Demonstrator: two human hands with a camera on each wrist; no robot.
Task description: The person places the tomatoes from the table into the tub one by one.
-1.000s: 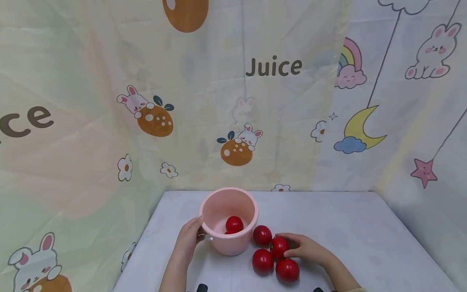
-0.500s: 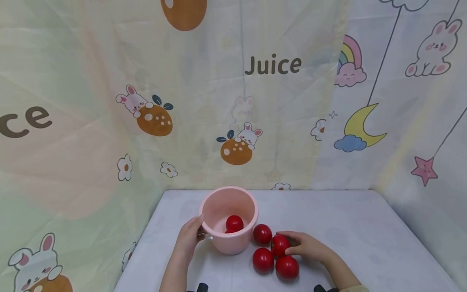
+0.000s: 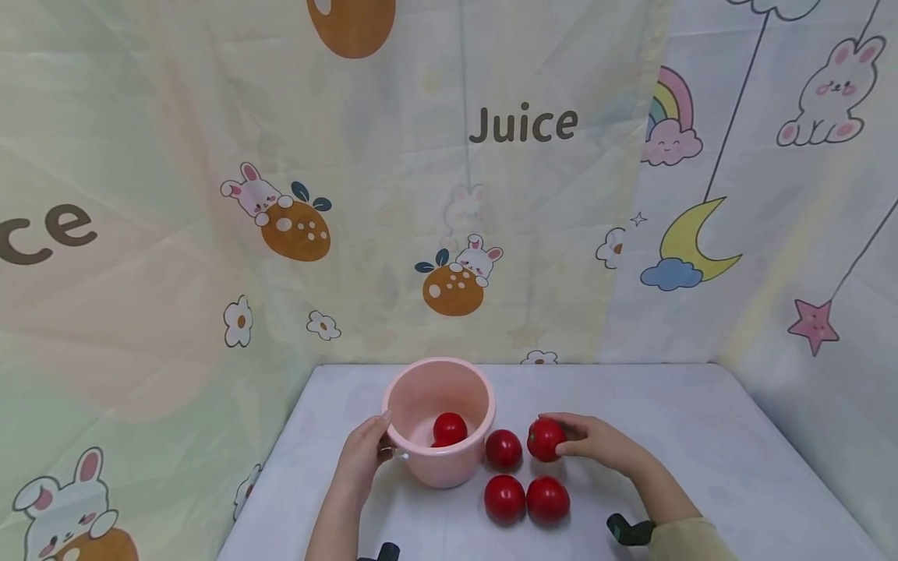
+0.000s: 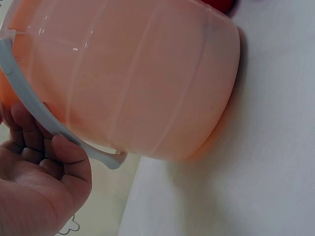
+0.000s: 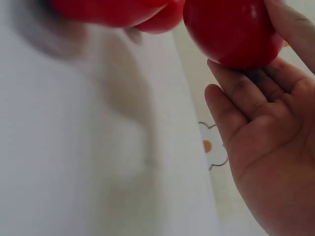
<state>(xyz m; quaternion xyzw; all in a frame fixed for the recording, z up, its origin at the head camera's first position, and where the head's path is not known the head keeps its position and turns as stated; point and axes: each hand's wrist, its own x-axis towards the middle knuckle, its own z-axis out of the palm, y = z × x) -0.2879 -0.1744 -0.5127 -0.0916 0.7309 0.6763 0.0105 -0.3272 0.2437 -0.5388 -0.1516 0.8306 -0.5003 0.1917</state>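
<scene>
The pink bucket stood on the table, and inside I could make out one red tomato above a sliver of red. I saw the left hand gripping the bucket at its rim, beside the handle. The right hand pinched the raised tomato, near three loose tomatoes outside the bucket.

Spreading as a white tabletop with rounded far corners, carrying a round pink plastic bucket, one glossy round red tomato just beside it, and two matching tomatoes sitting side by side in the foreground.
</scene>
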